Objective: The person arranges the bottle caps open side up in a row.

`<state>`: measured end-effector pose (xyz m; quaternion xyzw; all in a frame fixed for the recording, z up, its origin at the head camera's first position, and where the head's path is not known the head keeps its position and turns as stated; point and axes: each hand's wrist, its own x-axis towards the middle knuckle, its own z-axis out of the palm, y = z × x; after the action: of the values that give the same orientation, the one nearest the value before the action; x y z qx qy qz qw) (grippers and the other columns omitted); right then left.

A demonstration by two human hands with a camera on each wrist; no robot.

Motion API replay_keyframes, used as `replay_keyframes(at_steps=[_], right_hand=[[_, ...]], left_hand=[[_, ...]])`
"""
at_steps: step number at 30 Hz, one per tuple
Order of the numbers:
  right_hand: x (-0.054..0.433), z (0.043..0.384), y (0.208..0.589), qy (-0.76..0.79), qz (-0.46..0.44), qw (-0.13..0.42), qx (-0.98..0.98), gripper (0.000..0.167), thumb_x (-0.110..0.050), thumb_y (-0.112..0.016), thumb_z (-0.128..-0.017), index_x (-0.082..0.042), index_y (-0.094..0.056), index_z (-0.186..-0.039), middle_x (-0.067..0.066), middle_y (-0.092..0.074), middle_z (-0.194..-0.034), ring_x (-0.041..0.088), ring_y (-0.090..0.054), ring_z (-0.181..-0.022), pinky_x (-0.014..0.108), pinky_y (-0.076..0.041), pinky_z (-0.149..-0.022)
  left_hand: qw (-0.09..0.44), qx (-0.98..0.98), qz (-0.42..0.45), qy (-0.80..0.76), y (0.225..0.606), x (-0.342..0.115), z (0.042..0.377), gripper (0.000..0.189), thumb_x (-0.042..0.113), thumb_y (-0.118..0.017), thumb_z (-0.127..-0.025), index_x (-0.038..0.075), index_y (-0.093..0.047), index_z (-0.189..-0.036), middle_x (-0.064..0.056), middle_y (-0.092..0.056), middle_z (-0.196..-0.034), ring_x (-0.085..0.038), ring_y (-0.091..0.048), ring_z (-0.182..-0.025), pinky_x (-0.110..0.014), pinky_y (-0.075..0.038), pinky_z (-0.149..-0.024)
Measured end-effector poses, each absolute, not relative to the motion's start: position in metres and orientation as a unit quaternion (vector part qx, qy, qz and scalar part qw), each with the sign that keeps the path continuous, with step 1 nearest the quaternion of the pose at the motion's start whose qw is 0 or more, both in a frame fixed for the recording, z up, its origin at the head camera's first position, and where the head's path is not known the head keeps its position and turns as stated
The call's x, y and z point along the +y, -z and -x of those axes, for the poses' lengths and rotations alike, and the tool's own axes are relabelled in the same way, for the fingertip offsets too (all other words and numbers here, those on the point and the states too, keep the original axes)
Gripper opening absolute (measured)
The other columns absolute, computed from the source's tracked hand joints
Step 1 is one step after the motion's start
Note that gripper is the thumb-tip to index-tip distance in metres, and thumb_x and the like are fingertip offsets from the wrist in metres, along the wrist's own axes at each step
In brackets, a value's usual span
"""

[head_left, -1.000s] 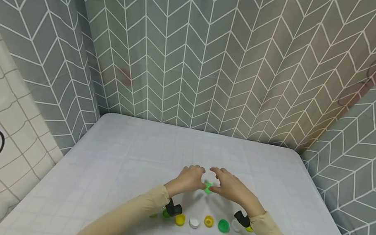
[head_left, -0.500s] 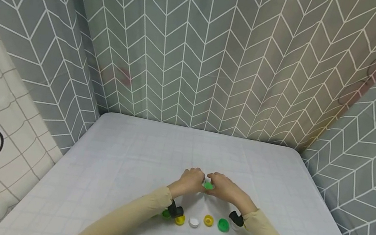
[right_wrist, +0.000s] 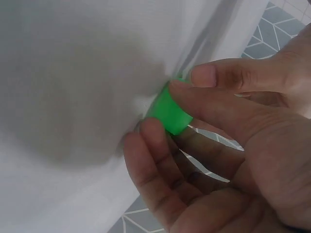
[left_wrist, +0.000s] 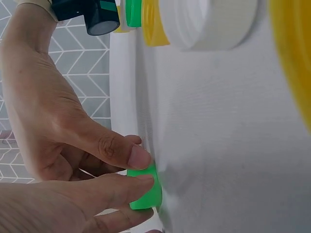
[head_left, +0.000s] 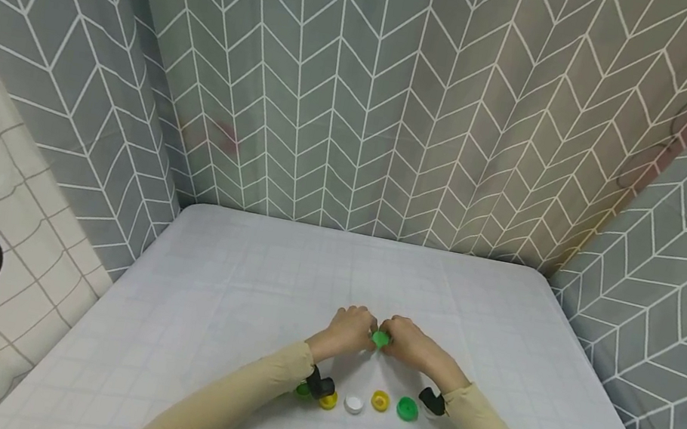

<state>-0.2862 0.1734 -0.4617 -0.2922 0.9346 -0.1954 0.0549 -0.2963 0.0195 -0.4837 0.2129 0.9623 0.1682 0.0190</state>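
Observation:
A bright green plastic cap [head_left: 380, 339] is between my two hands, close over the white-covered table. My left hand [head_left: 348, 333] pinches its left side, the thumb lying along the cap [left_wrist: 144, 198] in the left wrist view. From the other side my right hand [head_left: 415, 347] grips it, thumb on top and fingers curled beneath, as the right wrist view shows with the cap [right_wrist: 170, 112] among the fingertips. Both thumbs point toward each other and nearly meet there. Parts of the cap are covered by the fingers.
Nearer my body lies a row of round caps: a darker green cap [head_left: 408, 409], a yellow cap [head_left: 380, 400], a white cap [head_left: 354, 404] and another yellow cap [head_left: 328, 400]. My left wrist camera partly covers a green one [head_left: 302, 390]. Patterned curtains [head_left: 371, 97] surround the table.
Both hands have come together and their fingers, spread apart earlier, have closed around the green cap. My right forearm moved slightly left. The row of caps stays in place.

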Motion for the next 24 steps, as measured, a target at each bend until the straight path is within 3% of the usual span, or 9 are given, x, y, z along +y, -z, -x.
replay_keyframes(at_steps=[5, 10, 15, 24], right_hand=[[0.176, 0.285, 0.46, 0.207, 0.293, 0.044, 0.932, 0.019, 0.004, -0.072, -0.079, 0.003, -0.067, -0.098, 0.009, -0.069, -0.089, 0.015, -0.06, -0.079, 0.025, -0.048, -0.067], [0.179, 0.284, 0.454, 0.211, 0.296, 0.015, 0.931, 0.024, 0.001, -0.073, -0.081, 0.003, -0.066, -0.104, 0.011, -0.07, -0.093, 0.023, -0.065, -0.084, 0.026, -0.051, -0.067], [0.182, 0.279, 0.446, 0.224, 0.299, 0.007, 0.928, 0.022, 0.001, -0.068, -0.083, 0.003, -0.066, -0.105, 0.011, -0.069, -0.097, 0.023, -0.065, -0.085, 0.026, -0.05, -0.068], [0.19, 0.265, 0.432, 0.243, 0.279, -0.008, 0.929, 0.022, 0.0, -0.061, -0.091, 0.003, -0.064, -0.113, 0.014, -0.067, -0.107, 0.018, -0.064, -0.084, 0.026, -0.053, -0.069]], left_hand=[[0.029, 0.954, -0.206, -0.217, 0.481, 0.018, 0.296, 0.026, 0.023, -0.08, -0.078, 0.011, -0.074, -0.101, 0.0, -0.071, -0.096, -0.018, -0.063, -0.089, -0.045, -0.045, -0.085], [0.024, 0.942, -0.216, -0.257, 0.473, 0.015, 0.296, 0.029, 0.023, -0.078, -0.081, 0.008, -0.07, -0.105, 0.002, -0.067, -0.084, -0.009, -0.055, -0.071, -0.029, -0.042, -0.067], [0.023, 0.933, -0.222, -0.282, 0.467, 0.014, 0.295, 0.031, 0.023, -0.077, -0.082, 0.006, -0.068, -0.107, 0.001, -0.065, -0.081, -0.007, -0.054, -0.063, -0.022, -0.042, -0.056], [0.047, 0.903, -0.241, -0.353, 0.458, 0.018, 0.291, 0.037, 0.017, -0.077, -0.082, 0.0, -0.065, -0.113, -0.007, -0.073, -0.084, -0.007, -0.063, -0.065, -0.019, -0.049, -0.055]])
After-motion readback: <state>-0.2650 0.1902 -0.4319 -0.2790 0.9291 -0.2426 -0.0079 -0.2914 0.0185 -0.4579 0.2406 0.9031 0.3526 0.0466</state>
